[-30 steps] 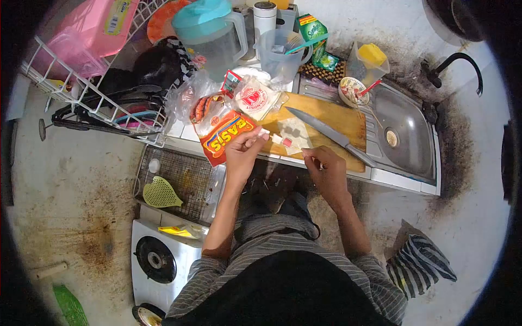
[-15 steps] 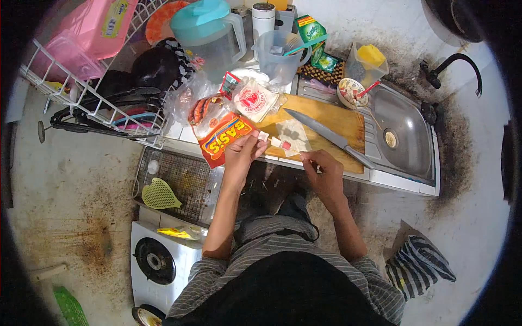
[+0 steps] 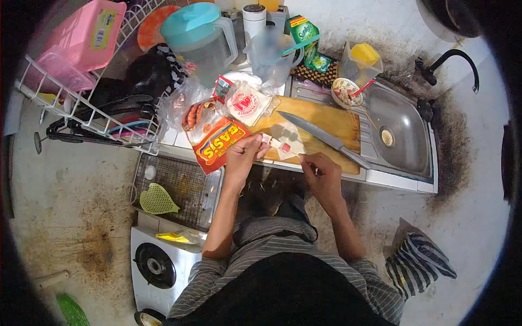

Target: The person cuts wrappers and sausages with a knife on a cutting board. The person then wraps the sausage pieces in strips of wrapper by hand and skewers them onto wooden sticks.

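My left hand (image 3: pixel 242 155) pinches a small white-and-pink piece of food (image 3: pixel 266 139) between thumb and fingers. Beside it, a short row of pale and red bits (image 3: pixel 286 147) lines up on what looks like a thin skewer (image 3: pixel 295 154). At the other end, my right hand (image 3: pixel 322 171) is closed with its fingertips together on the skewer's tip. Behind the hands, a thin pale wrapper sheet (image 3: pixel 290 132) lies on the wooden cutting board (image 3: pixel 342 122). A large knife (image 3: pixel 318 132) rests across the board, its handle toward the right front.
Left of the board are a red BASIS packet (image 3: pixel 220 142) and a wrapper pack (image 3: pixel 247 103). A bowl with a red-handled utensil (image 3: pixel 347 91) stands by the sink (image 3: pixel 413 130). Jugs (image 3: pixel 201 49) stand at the back, a dish rack (image 3: pixel 81 108) at left, a stove (image 3: pixel 163 271) below.
The view has shifted slightly, so the counter things appear a little further left. Both hands keep their pinch on the skewered pieces, with only slight finger movement.
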